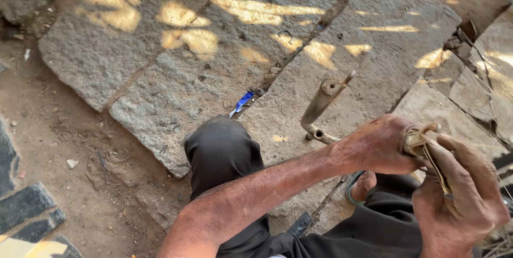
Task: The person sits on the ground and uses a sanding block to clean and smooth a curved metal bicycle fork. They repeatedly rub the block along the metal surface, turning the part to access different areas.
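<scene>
A thin strip (435, 167) of pale, fibrous stuff, like split cane or bamboo, sits at the lower right, caught between both hands. Its upper end curls into a small loop just above the knuckles, and the rest runs down as a flat, narrow sliver.

The left hand (380, 146) is closed in a fist around the strip's upper part, back of the hand up, skin dusty and creased. The right hand (462, 196) presses against it from the right, fingers bent, thumb lying along the sliver and pinning it.

Just beyond the left wrist a short wooden post (320, 103) leans up from the ground, round in section, weathered grey-brown, with a hollow in its top and a thin stick poking out beside it. A small metal tube (316, 134) lies at its foot.

Below the forearm a bent knee in dark cloth (222, 154) shows, and a foot in a sandal (359, 187) rests near the post.

The ground is rough granite slabs (176, 49), grainy and cracked, dappled with sun, with packed reddish dirt (64, 130) to the left. A blue scrap (243, 100) lies in a joint between slabs.
</scene>
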